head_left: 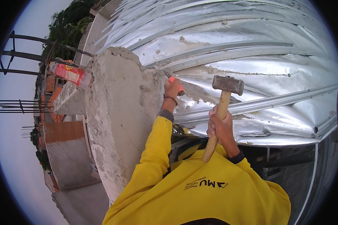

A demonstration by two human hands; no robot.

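My left hand [171, 90] is closed around the orange grip of a chisel [180, 89]. Its thin metal shank points up and left, toward the rough edge where the grey concrete wall [118, 90] meets the silvery sheeting [248, 67]; whether the tip touches the concrete is hard to make out. Fingers wrapped round its wooden handle, my right hand [222, 129] holds a club hammer [228, 85] upright, with the worn, dusty steel head raised above the hand and to the right of the chisel.
Metal battens [229, 47] run across the foil sheeting, which carries scattered mortar crumbs. Beyond the wall on the left are a red plastic bag [69, 72], protruding steel bars [22, 106], and a lower brick and plaster structure [65, 159]. Dark framing [289, 159] lies below the sheeting's near edge.
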